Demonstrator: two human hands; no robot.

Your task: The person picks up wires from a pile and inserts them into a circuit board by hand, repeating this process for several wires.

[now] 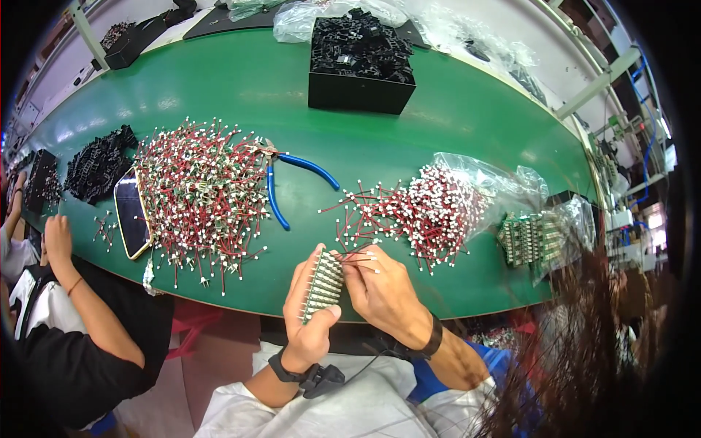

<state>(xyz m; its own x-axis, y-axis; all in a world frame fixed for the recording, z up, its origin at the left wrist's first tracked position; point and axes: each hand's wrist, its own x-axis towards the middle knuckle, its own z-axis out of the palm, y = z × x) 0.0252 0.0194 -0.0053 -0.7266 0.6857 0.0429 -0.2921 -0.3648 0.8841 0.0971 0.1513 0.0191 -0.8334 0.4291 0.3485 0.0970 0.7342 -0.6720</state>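
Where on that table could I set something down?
Bare table lies either side of the black box and between it and the right wire pile. Crowded: leftward, with black parts, phone and left wire pile; rightward, with boards and bag; near edge, with left hand and right hand.

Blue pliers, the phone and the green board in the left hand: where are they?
Blue pliers point(307, 164): head view, on one handle.
Phone point(133, 212): head view, on its screen.
Green board point(323, 284): head view, middle of its face.

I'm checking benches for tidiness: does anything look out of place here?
Mildly: the yellow-edged black phone lies beside the big heap of red wires with white connectors, clutter among parts; the blue-handled metal pliers lie splayed open at its edge.
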